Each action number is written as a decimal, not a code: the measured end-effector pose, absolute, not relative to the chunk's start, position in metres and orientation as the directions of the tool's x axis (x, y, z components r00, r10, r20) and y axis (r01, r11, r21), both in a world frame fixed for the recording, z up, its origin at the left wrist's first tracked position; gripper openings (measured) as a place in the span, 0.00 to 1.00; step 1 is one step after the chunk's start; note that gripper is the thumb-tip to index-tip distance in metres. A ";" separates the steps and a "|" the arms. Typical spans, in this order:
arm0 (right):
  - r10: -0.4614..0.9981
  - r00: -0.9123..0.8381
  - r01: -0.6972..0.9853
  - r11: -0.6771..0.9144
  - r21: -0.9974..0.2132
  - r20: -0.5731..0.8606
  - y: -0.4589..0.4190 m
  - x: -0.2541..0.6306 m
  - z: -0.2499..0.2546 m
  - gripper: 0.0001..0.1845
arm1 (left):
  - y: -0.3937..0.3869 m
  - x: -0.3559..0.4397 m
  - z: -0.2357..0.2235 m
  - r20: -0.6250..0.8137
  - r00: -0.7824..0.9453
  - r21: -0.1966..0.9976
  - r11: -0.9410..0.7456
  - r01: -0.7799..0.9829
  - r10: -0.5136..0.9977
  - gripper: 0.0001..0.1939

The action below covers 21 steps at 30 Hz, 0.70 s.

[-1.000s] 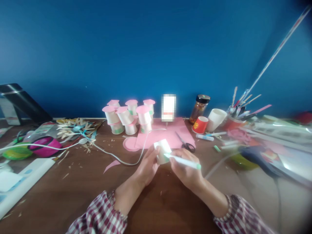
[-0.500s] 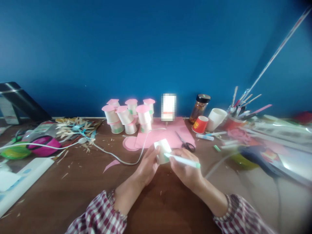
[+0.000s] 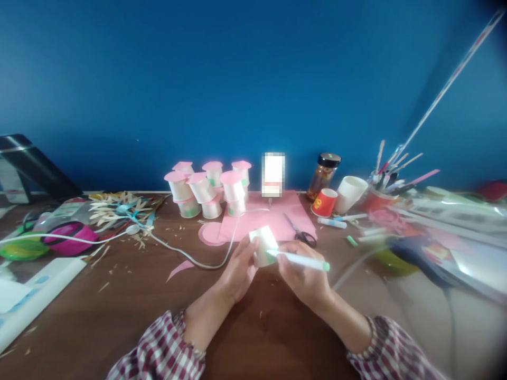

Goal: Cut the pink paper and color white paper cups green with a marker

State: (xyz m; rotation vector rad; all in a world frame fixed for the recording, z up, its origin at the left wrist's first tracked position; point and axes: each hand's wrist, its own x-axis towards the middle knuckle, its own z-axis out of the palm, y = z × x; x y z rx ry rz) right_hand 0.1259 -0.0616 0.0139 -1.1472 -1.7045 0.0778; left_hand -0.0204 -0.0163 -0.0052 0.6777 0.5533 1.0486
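Observation:
My left hand (image 3: 240, 265) is closed around a small white paper cup (image 3: 263, 244) with a green patch near its lower end. In my right hand (image 3: 304, 277) is a white marker pen (image 3: 303, 260) with a green end, its tip against the cup's side. Beyond my hands lie pink paper sheets (image 3: 263, 224) and dark-handled scissors (image 3: 304, 237). Several white cups with pink paper tops (image 3: 203, 187) stand stacked at the back left of the sheets; some show green patches too.
A white cable (image 3: 194, 259) crosses the table on the left, near wood sticks (image 3: 114, 208) and a power strip (image 3: 29, 301). At the right stand a red cup (image 3: 325, 202), a white cup (image 3: 350, 192), a jar (image 3: 325, 174) and a pen holder (image 3: 378, 199).
The marker in my right hand has shifted slightly right along the cup, its rear end tilting a little. My left hand and the cup stay nearly in place.

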 end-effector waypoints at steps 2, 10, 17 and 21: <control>0.709 -0.008 0.651 0.539 -0.534 0.705 -0.062 0.126 0.014 0.03 | -0.016 -0.021 -0.005 -0.097 0.402 0.731 0.339 -0.593 0.911 0.10; 0.713 -0.022 0.658 0.538 -0.526 0.701 -0.060 0.125 0.014 0.04 | -0.016 -0.021 -0.004 -0.094 0.407 0.731 0.340 -0.591 0.909 0.10; 0.718 -0.015 0.665 0.526 -0.529 0.696 -0.060 0.124 0.014 0.05 | -0.016 -0.020 -0.005 -0.086 0.410 0.736 0.336 -0.589 0.908 0.11; 0.718 -0.013 0.669 0.524 -0.527 0.696 -0.060 0.125 0.013 0.05 | -0.017 -0.020 -0.004 -0.077 0.415 0.733 0.333 -0.593 0.907 0.09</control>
